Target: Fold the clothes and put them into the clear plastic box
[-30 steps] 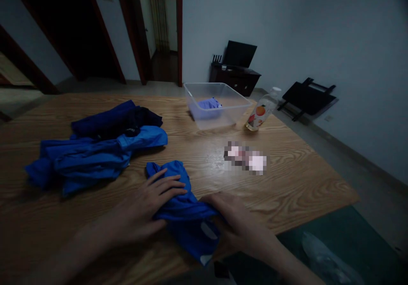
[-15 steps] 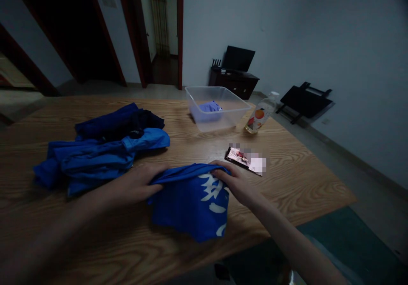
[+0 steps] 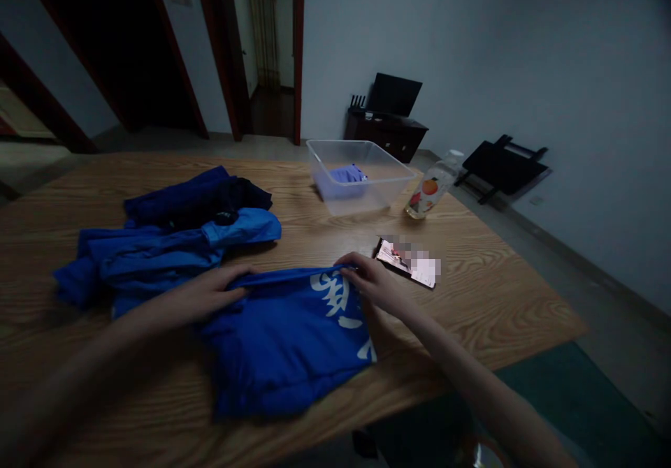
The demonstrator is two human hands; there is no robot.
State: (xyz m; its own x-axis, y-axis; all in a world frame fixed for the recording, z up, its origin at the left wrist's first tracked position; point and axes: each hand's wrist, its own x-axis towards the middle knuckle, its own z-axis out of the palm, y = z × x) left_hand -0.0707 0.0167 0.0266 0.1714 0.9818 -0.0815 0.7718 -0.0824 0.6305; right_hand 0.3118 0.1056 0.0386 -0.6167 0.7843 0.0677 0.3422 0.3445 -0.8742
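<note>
Blue shirt (image 3: 286, 346) lies on the surface (image 3: 487, 300) at the near edge, white print toward its right side. It is now spread wider and flatter than half a second ago, when it was a narrower fold; a second ago it was a bunched wad under both hands. So the cloth is being opened out and laid flat.

Left hand (image 3: 212, 293) sits at the shirt's far-left edge, fingers pressed together on the hem, seemingly pinching it; light is poor, so grip is a best read. Right hand (image 3: 367, 283) is at the far-right corner by the print, fingers closed on the top edge. Both hands have moved apart since the earlier frames, pulling the top edge straight.

Just behind the left hand, a pile of blue clothes (image 3: 168, 244), apart from the shirt. Right of the right hand, a phone (image 3: 406, 262), partly blurred, near but not touching. Further back, a clear tub (image 3: 361, 181) holding a pale blue cloth (image 3: 343, 174), and a bottle (image 3: 430, 192) just beside it.
</note>
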